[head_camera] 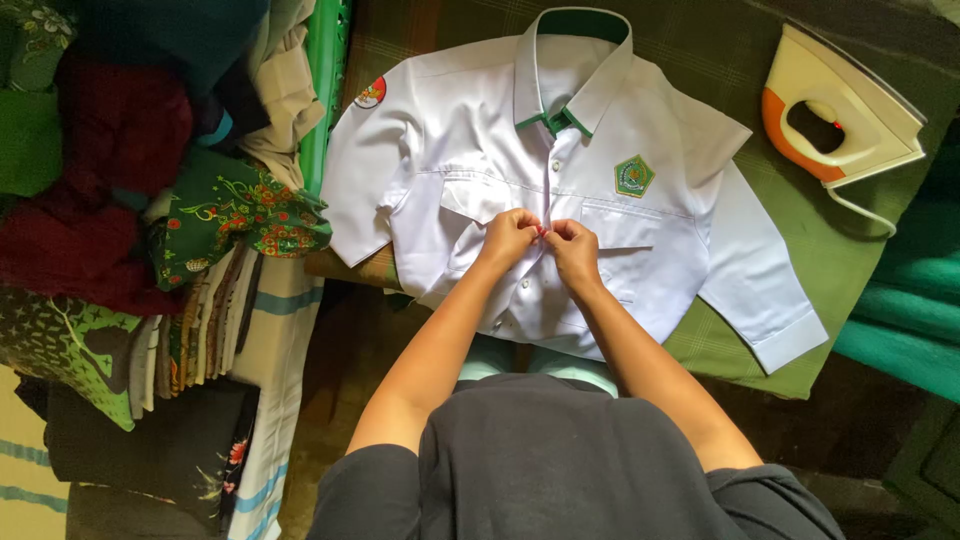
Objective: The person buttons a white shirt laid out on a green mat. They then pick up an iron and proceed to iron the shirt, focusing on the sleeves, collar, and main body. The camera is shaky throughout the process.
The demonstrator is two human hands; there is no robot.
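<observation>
A white short-sleeved shirt (pixel 480 150) with a green-lined collar, a green chest badge and a red-and-white shoulder patch lies face up on a green checked cloth (pixel 800 215). My left hand (pixel 510 238) and my right hand (pixel 575 248) meet at the button strip in the middle of the shirt front. Both pinch the fabric there, fingertips touching. Whatever sits between the fingertips is hidden.
A cream and orange clothes iron (pixel 840 110) stands at the far right on the cloth, its cord trailing down. Piles of folded and crumpled clothes (pixel 150 200) fill the left side. A green plastic rim (pixel 325 70) runs beside them. Teal fabric (pixel 900 310) lies at the right.
</observation>
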